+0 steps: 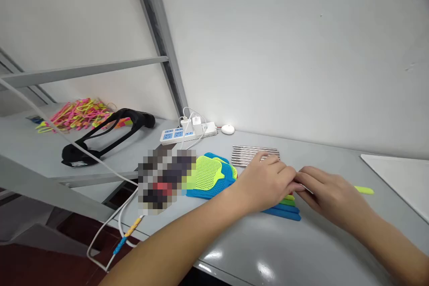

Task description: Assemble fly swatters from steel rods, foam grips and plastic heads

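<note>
My left hand (268, 181) and my right hand (330, 194) meet over the grey table, fingertips touching and both closed. Whatever they pinch between them is hidden. Beneath my left hand lie stacked plastic fly swatters, with a yellow-green perforated head (208, 173) on a blue perforated head (214, 192). Several coloured handle ends, among them a blue handle (283, 212), stick out to its right. Thin metal rods (251, 153) lie side by side just behind my left fingers. A yellow-green strip (363, 190) shows beyond my right hand; I cannot tell whether that hand holds it.
A white power strip (167, 136) with plugged chargers and a white round device (228, 129) stand by the wall. At left are a grey metal frame (170, 76), a black headset-like frame (110, 136), a colourful plastic pile (80, 114) and cables. A white board (398, 174) lies right.
</note>
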A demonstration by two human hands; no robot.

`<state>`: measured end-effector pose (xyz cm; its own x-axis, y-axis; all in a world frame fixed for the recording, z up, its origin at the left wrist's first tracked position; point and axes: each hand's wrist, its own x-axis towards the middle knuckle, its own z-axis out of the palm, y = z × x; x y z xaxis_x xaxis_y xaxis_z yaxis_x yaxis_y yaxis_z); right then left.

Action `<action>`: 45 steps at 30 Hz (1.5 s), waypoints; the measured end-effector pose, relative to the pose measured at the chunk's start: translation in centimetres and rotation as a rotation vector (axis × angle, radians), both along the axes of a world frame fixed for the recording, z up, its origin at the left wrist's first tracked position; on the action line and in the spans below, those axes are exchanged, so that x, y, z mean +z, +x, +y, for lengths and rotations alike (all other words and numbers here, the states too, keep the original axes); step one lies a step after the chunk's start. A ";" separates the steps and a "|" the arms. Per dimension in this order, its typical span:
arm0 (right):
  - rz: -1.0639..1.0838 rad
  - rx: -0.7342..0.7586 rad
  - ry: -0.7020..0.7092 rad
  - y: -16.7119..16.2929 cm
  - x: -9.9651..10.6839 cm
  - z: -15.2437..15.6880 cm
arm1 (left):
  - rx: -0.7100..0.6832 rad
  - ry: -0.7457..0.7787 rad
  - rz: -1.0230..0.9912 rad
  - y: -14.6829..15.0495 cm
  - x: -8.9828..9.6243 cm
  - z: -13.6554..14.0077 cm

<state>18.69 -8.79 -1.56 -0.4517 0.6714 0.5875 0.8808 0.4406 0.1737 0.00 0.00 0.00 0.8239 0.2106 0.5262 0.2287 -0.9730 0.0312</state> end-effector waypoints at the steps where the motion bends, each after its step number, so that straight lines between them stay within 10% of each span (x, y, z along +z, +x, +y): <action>1: 0.004 -0.006 -0.021 -0.2 0.1 -0.1 | 0.005 0.017 -0.003 -0.2 -0.2 -0.2; 23: 0.092 -0.178 -0.168 1.2 1.0 0.2 | 0.084 -0.074 0.024 -3.5 0.6 3.0; 31: 0.684 -0.214 -0.753 -0.8 3.4 -0.8 | 0.212 0.124 -0.048 -2.9 1.8 1.3; 38: 1.009 0.050 -1.340 0.3 4.3 -1.2 | 0.073 0.304 0.045 -1.4 0.3 -1.8; 45: 0.492 -0.085 -0.868 -0.6 3.5 -1.7 | 0.104 0.297 0.087 -1.4 -0.5 -0.7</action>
